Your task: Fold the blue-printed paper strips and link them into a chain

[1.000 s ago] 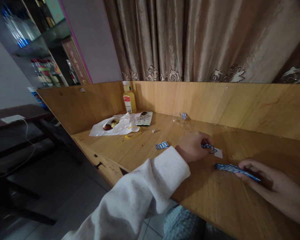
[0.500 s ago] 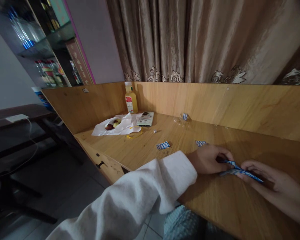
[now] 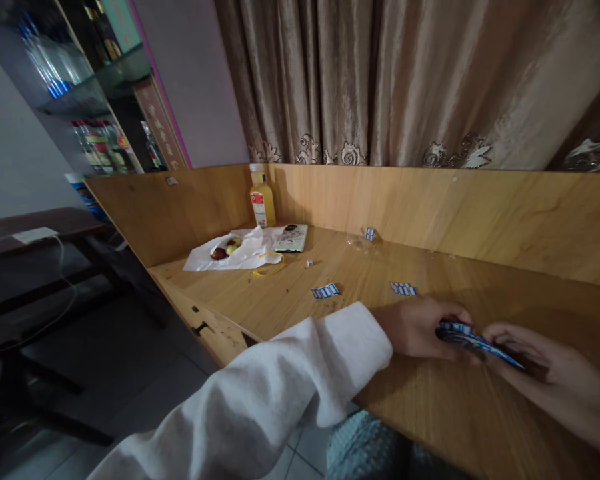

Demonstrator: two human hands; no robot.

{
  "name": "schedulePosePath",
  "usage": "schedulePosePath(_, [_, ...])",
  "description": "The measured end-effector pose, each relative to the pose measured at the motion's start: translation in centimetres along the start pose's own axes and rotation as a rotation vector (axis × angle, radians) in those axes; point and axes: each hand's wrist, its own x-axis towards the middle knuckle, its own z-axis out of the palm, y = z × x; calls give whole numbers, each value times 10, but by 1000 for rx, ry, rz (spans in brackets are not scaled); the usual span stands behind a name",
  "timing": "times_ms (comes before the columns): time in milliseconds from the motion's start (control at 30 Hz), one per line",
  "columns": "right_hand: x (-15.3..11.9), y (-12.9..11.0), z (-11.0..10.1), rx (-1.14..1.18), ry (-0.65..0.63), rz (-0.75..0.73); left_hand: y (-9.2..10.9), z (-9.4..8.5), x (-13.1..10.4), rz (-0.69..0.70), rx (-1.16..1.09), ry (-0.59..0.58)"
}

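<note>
Over the right part of the wooden desk, my left hand is closed on one end of a folded blue-and-white sheet of label stickers. My right hand grips the other end, thumb below and fingers above. Just beyond my left wrist lies a small blue-bordered label strip. A second label strip rests farther left, in front of my sleeve.
Toward the back stand a yellow juice bottle and a phone-like flat item. White paper holds several fruits beside a yellow band. A small white cube and clear plastic also lie there. A raised wooden panel edges the desk.
My left hand has shifted slightly down along the sheet, whose raised flap now lies flatter. The label strip beyond my left wrist shows more fully.
</note>
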Motion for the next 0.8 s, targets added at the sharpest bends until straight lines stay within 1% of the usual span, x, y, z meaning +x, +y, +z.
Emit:
schedulePosePath(33, [0,2,1,30,-63,-9,1,-1,-1,26,53,11])
schedulePosePath(67, [0,4,1,56,-98,-12,1,-1,-2,42,95,23])
schedulePosePath(100, [0,6,2,68,-107,-19,1,-1,-2,50,128,34])
schedulePosePath(167, [0,8,3,56,-79,-33,0,0,-1,49,176,57])
schedulePosePath(267, [1,10,4,23,-121,-53,-2,3,2,56,232,64])
schedulePosePath(300, [1,11,4,24,-135,-48,-2,3,2,58,246,64])
schedulePosePath(400, [0,13,6,79,-100,-6,-1,3,2,68,275,95])
schedulePosePath(467, [0,14,7,119,-85,31,1,1,0,100,305,107])
schedulePosePath(600, [0,9,5,160,-69,64,4,-1,-1,203,417,31])
schedulePosePath(700, [1,4,2,152,-114,89,5,-1,0,227,462,-5])
schedulePosePath(800, [0,2,1,172,-132,81,6,-1,0,224,458,-6])
